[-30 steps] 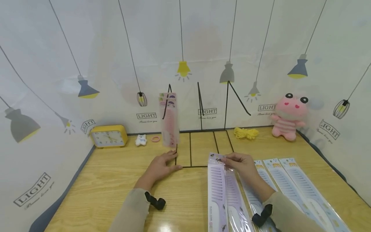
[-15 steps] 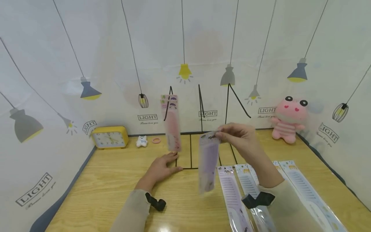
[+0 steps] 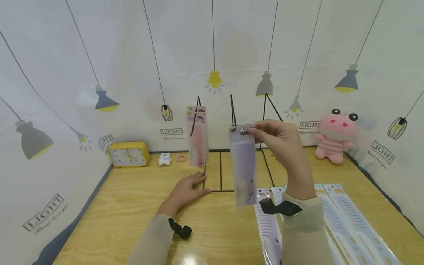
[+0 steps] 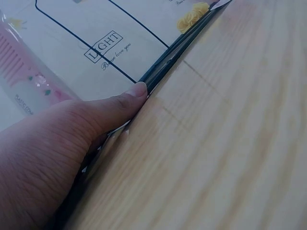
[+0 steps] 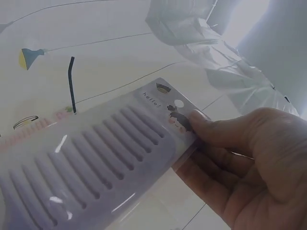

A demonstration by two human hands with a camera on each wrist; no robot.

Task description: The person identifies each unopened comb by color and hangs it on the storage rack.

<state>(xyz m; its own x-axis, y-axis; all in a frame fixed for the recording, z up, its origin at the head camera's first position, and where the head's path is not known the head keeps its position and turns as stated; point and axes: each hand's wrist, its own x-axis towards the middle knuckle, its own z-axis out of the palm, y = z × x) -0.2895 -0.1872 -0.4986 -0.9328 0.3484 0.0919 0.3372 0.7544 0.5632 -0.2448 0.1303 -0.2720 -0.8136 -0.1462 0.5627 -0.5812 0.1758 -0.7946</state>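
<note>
Purple comb pack (image 3: 243, 165) hangs upright from the right hand (image 3: 278, 139), pinched at its top card between thumb and fingertips (image 5: 199, 117), level with the middle hook of the wire rack (image 3: 233, 110). Left hand (image 3: 187, 190) lies flat, fingers straight, on the rack's base wire (image 4: 158, 72); pink comb pack (image 3: 197, 136) hangs above it. Judged step: hanging. Next move calls for lining the card's hole with the hook tip just behind the pack. More packs (image 3: 347, 221) lie under the right forearm.

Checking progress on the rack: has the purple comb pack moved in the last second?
Yes. The purple comb pack, pinched by the right hand, rose off the table toward the wire rack.
</note>
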